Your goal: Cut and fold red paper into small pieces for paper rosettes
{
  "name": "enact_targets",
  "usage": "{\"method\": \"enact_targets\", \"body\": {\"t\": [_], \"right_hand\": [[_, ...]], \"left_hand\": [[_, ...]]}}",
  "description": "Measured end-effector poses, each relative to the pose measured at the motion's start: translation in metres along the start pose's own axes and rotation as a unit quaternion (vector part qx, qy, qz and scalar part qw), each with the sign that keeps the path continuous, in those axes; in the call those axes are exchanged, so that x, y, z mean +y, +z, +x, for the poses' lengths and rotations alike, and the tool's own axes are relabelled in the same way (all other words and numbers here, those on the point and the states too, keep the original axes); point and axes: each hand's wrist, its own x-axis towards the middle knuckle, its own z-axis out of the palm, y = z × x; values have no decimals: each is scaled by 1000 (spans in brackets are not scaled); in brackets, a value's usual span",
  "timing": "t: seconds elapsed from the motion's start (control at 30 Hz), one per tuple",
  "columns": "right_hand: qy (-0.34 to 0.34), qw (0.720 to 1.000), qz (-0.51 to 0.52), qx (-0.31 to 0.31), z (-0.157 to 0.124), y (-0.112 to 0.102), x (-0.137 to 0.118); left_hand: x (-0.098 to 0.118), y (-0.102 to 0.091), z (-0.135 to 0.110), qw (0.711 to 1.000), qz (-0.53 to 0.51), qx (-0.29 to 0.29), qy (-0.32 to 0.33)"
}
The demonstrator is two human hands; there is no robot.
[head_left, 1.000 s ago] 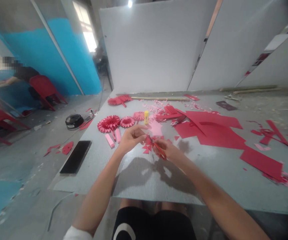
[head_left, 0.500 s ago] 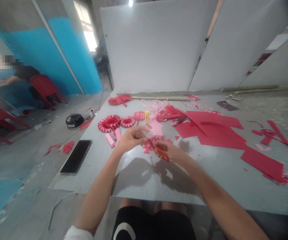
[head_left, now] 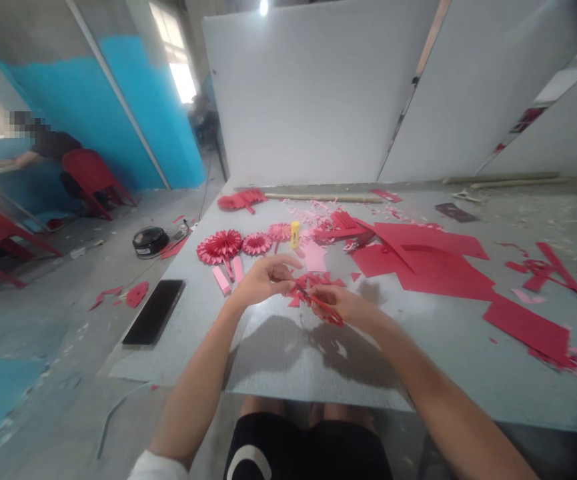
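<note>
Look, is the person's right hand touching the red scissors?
Touching. The head view shows the right hand wrapped around the red scissors, with no gap between them.

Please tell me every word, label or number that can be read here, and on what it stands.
None can be read.
The glue stick and the round black device show small markings, too blurred to read.
The black shorts show only a white curved mark.

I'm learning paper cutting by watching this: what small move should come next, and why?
Probably one short snip into the jagged red paper piece: the right hand grips the red-handled scissors at its edge, and the left hand sits right beside it.
</note>
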Motion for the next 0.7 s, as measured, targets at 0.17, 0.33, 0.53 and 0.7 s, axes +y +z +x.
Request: {"method": "enact_targets", "body": {"t": [0.17,0.33,0.53,0.7], "right_hand": [[-1,1000,-11,0,0,-1,0],[1,1000,-13,4,-1,1,-2],[-18,999,24,21,1,3,-2],[-52,996,51,57,10,7,10]], "left_hand": [[1,0,0,1000,2,-4,0],[1,2,0,1000,1,1,-6],[-2,8,3,999,-8,34,11],[-4,15,5,999,-20,48,12]]}}
